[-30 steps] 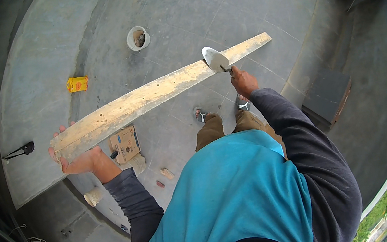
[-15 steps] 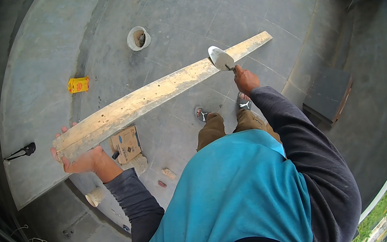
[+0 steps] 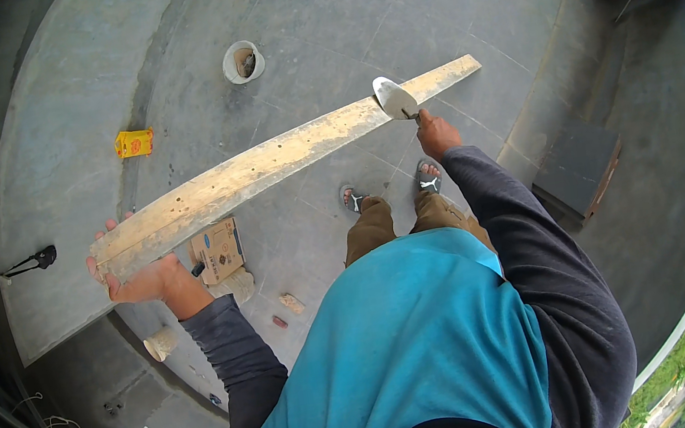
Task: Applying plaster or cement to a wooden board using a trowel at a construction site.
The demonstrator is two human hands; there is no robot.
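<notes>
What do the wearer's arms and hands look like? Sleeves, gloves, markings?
Left hand and right hand: both bare, no gloves or watch visible. Left sleeve and right sleeve: long, dark grey, creased, no markings visible; the left ends short of the wrist. Turquoise top over the torso. No cables visible on either arm.

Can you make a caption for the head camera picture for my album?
Left hand grips a long wooden plank; right hand holds a round-nosed trowel over it.

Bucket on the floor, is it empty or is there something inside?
Not empty: the pale bucket has its open mouth in view, with brownish and dark material inside. I cannot tell how full it is.
</notes>
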